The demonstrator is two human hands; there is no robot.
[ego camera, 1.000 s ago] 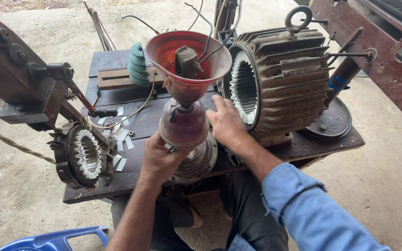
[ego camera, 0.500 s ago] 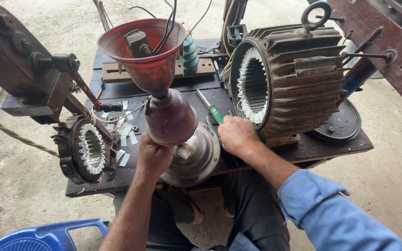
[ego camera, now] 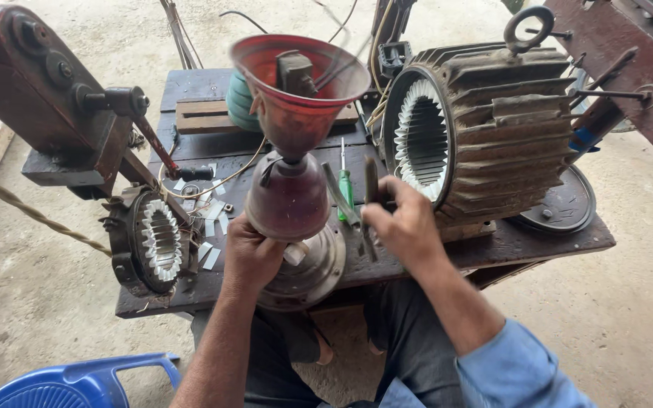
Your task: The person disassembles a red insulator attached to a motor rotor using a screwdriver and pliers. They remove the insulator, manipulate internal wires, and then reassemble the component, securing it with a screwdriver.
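Head view shows my left hand clasped round the red motor housing on the workbench, my right hand pinching pliers, needing steady aim next.

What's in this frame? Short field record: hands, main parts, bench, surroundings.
left hand: grips the base of the red funnel-shaped part
right hand: holds a slim dark tool upright
large stator housing: on its side, behind the right hand
small stator: at bench's left edge
green screwdriver: flat on bench
blue plastic chair: lower left
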